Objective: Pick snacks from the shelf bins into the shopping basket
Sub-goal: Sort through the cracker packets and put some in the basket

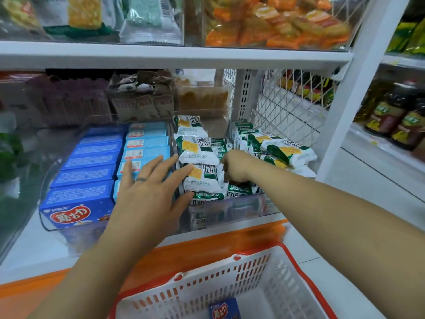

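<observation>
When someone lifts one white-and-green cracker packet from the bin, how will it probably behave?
The cracker packet looks puffy and glossy, so probably light and somewhat slippery. Its picture shows crackers, so squeezing may break them. Packets lie loosely piled in the bin; neighbours may slide.

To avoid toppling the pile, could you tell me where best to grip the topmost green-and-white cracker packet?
Pinch the green-and-white plastic cracker packet by its crimped near edge, coming from the front and above: it lies flat on the stack, and that thin seam juts toward you.
</observation>
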Demonstrator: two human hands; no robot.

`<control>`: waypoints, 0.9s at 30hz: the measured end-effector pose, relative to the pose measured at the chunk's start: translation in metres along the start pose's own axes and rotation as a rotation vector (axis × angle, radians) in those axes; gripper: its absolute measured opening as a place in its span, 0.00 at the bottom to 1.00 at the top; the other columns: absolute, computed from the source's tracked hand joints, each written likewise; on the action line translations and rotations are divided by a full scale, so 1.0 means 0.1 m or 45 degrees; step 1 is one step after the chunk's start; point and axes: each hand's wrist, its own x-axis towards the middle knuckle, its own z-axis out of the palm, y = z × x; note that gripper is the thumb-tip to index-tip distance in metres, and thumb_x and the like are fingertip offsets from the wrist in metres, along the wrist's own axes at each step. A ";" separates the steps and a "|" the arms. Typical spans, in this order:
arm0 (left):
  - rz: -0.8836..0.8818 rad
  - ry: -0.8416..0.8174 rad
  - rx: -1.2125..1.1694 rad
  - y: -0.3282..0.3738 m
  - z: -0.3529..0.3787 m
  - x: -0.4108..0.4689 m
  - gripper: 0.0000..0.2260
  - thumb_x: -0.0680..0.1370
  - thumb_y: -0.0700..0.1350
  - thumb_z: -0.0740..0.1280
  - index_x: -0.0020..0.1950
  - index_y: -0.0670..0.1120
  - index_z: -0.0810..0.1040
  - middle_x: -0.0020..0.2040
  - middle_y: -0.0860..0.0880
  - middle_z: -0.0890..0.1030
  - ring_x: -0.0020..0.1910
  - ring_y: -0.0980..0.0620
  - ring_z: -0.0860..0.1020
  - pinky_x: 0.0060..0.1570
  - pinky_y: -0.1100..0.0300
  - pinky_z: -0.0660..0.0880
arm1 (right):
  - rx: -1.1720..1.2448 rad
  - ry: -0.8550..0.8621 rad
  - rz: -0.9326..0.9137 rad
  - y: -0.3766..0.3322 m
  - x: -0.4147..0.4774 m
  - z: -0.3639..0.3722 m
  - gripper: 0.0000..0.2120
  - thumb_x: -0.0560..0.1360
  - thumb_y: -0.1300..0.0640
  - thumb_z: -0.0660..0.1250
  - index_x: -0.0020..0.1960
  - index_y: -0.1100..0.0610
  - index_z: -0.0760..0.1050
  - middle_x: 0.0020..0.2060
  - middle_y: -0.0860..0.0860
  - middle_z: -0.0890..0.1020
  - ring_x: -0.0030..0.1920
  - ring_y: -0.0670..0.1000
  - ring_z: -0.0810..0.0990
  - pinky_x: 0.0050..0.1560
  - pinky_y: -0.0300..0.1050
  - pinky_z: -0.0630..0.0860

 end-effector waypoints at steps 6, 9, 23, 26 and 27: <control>0.002 0.010 0.003 0.01 0.00 0.00 0.23 0.74 0.58 0.59 0.68 0.55 0.73 0.68 0.48 0.75 0.69 0.43 0.71 0.68 0.33 0.55 | -0.071 0.137 -0.044 0.05 -0.02 0.03 0.09 0.76 0.65 0.63 0.53 0.67 0.80 0.52 0.62 0.81 0.49 0.58 0.79 0.53 0.50 0.76; 0.019 0.027 0.021 0.00 0.01 0.00 0.20 0.77 0.56 0.64 0.69 0.55 0.73 0.69 0.48 0.74 0.70 0.43 0.70 0.68 0.33 0.54 | -0.029 0.258 -0.064 0.08 -0.12 -0.04 0.10 0.76 0.68 0.61 0.54 0.68 0.79 0.53 0.64 0.81 0.53 0.60 0.79 0.52 0.51 0.77; 0.148 0.256 -0.035 0.11 -0.06 -0.09 0.18 0.75 0.51 0.70 0.64 0.48 0.77 0.66 0.44 0.76 0.67 0.39 0.72 0.66 0.30 0.58 | 0.499 0.607 -0.327 0.31 -1.19 -0.42 0.12 0.77 0.62 0.64 0.40 0.48 0.72 0.47 0.51 0.84 0.39 0.49 0.84 0.40 0.47 0.81; 0.158 0.240 -0.248 0.40 -0.21 -0.18 0.23 0.74 0.60 0.62 0.65 0.50 0.76 0.67 0.48 0.74 0.66 0.46 0.73 0.67 0.42 0.63 | 0.964 0.576 -0.316 0.26 -1.51 -0.33 0.08 0.75 0.64 0.67 0.40 0.53 0.75 0.43 0.51 0.84 0.36 0.50 0.84 0.42 0.53 0.80; 0.109 0.197 -0.405 0.54 -0.25 -0.23 0.24 0.74 0.62 0.62 0.66 0.51 0.75 0.66 0.52 0.74 0.64 0.51 0.73 0.65 0.49 0.67 | 1.080 0.548 -0.301 0.25 -1.61 -0.26 0.07 0.74 0.65 0.68 0.40 0.55 0.76 0.36 0.50 0.84 0.33 0.49 0.82 0.40 0.48 0.79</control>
